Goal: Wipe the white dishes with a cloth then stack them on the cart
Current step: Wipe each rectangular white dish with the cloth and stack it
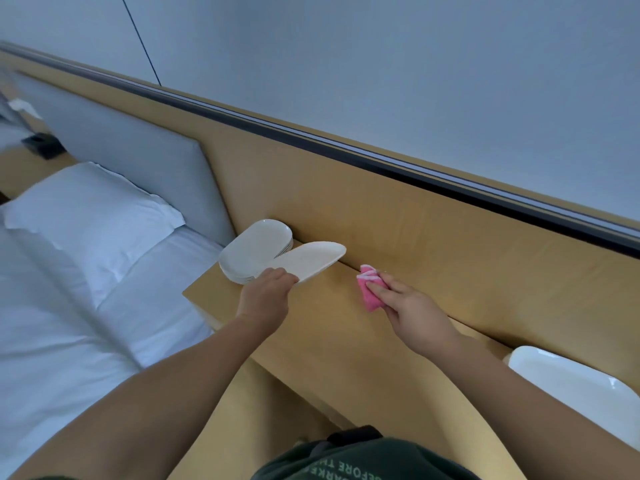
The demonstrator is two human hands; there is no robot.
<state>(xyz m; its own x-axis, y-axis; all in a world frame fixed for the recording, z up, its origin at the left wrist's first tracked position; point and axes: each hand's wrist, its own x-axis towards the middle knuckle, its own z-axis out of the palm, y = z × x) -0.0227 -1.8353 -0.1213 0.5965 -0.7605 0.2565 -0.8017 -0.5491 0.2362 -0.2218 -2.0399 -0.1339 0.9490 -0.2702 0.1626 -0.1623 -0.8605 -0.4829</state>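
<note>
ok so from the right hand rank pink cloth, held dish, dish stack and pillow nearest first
1. pink cloth, in the right hand
2. held dish, to its left, in the left hand
3. dish stack, farther left
4. pillow, far left on bed

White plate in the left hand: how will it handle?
Likely stiff: the plate shows no sag though the left hand grips only one end. Smooth surface, so probably slippery. Looks like ceramic, likely fragile.

I see white dishes [252,251], a pink cloth [369,289] with a white stripe, a tan wood-grain shelf [346,341], white bedding [93,209], a grey headboard pad [114,150], and a dark green shirt [346,459] with pale lettering.
</note>
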